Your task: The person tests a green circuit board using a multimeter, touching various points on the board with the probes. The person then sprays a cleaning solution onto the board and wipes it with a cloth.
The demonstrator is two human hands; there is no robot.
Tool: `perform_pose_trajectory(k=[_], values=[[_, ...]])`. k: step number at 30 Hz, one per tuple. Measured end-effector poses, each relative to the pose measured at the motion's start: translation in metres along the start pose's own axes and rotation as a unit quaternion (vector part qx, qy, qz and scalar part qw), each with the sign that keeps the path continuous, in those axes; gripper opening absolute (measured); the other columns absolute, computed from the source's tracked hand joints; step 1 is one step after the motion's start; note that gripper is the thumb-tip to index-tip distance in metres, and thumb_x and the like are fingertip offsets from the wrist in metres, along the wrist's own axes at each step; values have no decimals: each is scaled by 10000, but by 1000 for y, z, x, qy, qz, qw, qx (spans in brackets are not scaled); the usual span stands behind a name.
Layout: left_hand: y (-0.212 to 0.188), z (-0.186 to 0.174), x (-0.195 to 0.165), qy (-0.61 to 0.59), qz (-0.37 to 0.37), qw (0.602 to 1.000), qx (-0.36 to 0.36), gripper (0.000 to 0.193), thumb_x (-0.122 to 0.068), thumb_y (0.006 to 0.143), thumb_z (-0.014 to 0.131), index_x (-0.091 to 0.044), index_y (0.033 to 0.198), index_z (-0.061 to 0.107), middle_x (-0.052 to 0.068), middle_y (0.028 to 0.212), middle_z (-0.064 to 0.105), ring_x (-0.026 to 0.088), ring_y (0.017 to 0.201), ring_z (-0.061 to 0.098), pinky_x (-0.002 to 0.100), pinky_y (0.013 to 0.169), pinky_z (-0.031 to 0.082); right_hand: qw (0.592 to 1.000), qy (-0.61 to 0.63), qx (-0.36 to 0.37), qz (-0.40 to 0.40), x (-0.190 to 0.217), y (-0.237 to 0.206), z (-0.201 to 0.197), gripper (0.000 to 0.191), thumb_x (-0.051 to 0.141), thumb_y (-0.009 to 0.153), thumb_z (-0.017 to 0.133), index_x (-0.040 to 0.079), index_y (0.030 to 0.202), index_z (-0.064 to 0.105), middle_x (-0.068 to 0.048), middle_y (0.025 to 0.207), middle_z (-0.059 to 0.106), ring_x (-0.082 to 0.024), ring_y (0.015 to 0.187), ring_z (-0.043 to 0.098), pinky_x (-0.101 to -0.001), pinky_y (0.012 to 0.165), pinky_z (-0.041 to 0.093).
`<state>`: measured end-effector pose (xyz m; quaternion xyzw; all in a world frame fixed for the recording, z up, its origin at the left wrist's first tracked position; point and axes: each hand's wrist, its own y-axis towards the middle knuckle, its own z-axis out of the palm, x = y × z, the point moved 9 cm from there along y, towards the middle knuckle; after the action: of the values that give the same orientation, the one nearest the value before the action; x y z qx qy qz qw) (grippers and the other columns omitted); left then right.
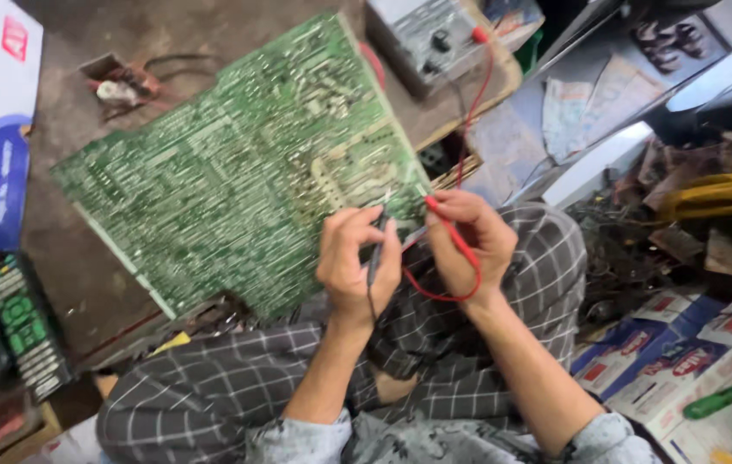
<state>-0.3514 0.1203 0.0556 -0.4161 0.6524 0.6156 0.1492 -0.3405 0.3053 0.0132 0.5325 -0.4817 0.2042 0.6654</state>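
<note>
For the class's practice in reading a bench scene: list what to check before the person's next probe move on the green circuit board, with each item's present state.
1. Left hand grips the black probe: ok.
2. Right hand grips the red probe: ok.
3. Both probe tips reach the green circuit board near its edge: ok; exact contact points cannot tell.
4. Red lead runs up to the grey meter: ok.
5. Meter reading visible: cannot tell.
6. Board steady, propped tilted against the lap: cannot tell.

Bare brown tabletop (pixel 82 258) lies open left of the large green circuit board (pixel 237 163); right, seemingly scrap clutter (pixel 641 249) blocks.
</note>
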Motion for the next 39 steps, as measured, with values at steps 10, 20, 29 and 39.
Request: perform_pose_trajectory(k=[10, 20, 29, 39], values=[[8, -13, 6, -12, 40, 999, 23, 262, 93, 833, 803, -27, 915, 585, 144, 1073, 706, 344, 996, 687, 426, 886, 572, 997, -48, -6, 57, 5, -2, 24, 95, -81, 949, 713, -26, 1003, 658, -136, 1085, 706, -120, 972, 675, -253, 868, 549], [5, -23, 16, -23, 34, 999, 28, 278, 99, 822, 805, -23, 930, 579, 154, 1089, 707, 349, 1021, 685, 424, 892, 573, 982, -175, 63, 25, 31, 8, 47, 87, -27, 927, 728, -28, 973, 653, -68, 930, 720, -65, 849, 664, -221, 775, 534], [1, -27, 19, -31, 26, 999, 20, 273, 99, 833, 803, -24, 926, 577, 153, 1099, 711, 340, 1025, 687, 415, 886, 576, 982, -168, 84, 24, 29, 7, 50, 91, -8, 924, 759, -2, 977, 686, -82, 936, 745, -76, 845, 687, -231, 767, 544], [-11, -21, 23, -17, 17, 999, -28, 202, 14, 828, 812, -39, 892, 627, 144, 1044, 718, 313, 967, 700, 384, 904, 579, 983, -178, 45, 0, 48, 14, 39, 107, 18, 774, 761, 71, 814, 676, -73, 757, 684, -179, 695, 676, -307, 631, 531]])
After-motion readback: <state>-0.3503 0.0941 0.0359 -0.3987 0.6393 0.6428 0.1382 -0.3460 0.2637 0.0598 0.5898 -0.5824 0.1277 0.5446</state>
